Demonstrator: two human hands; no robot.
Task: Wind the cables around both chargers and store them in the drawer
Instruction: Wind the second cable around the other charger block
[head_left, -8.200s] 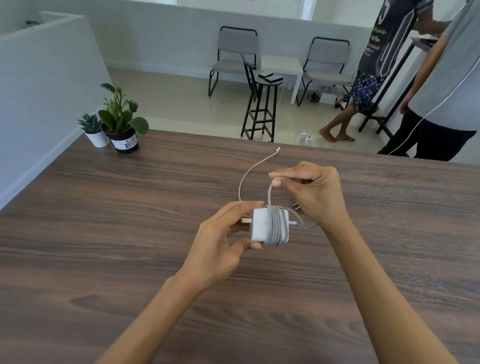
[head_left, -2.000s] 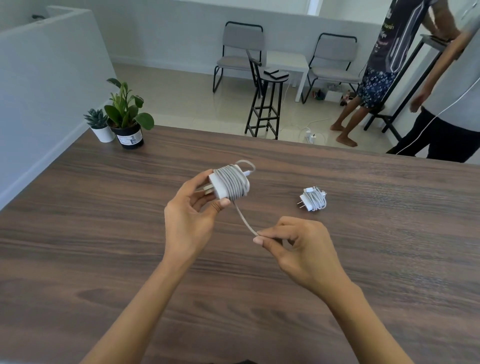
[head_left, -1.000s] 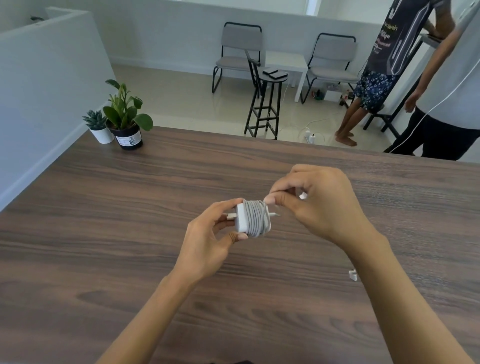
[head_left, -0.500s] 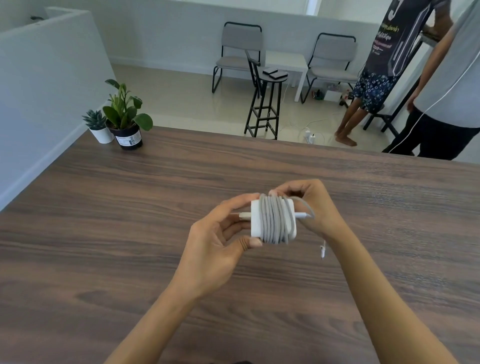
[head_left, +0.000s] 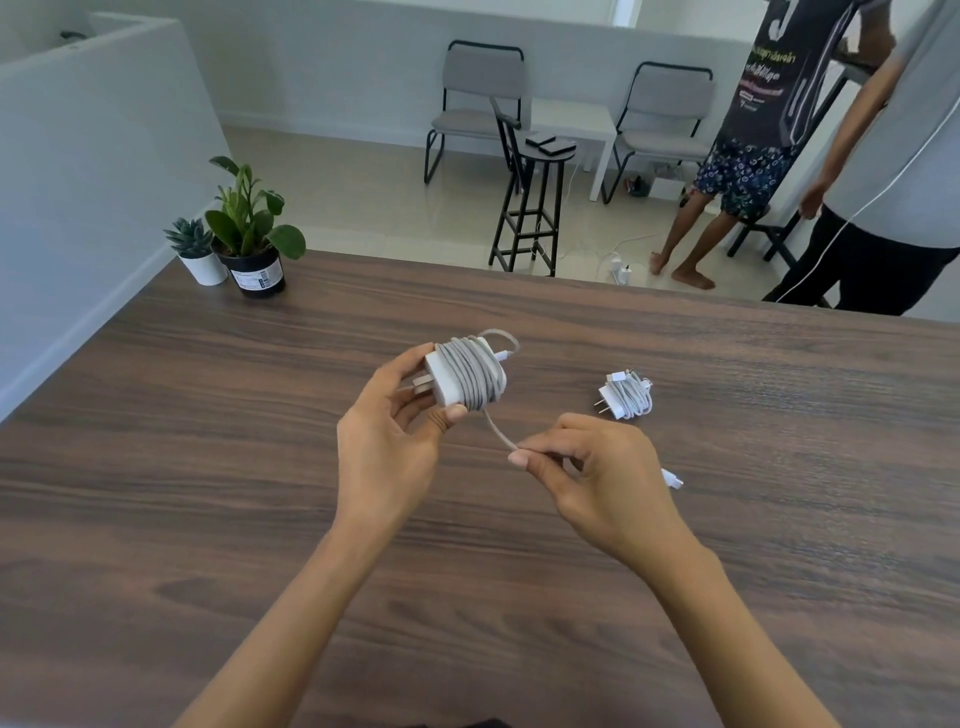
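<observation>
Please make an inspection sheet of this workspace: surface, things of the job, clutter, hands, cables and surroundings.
Surface: dark wood-grain table.
Job's things: large white square charger held above the table, grey cable mostly wound; small white charger lies wound on the table.
Clutter: two potted plants at the far left corner.
Hands: left hand grips the large charger; right hand pinches the cable's loose tail.
Cables: white connector end sticks out beyond the right hand.
Surroundings: two grey chairs, black stool, two people standing; no drawer in view.
</observation>
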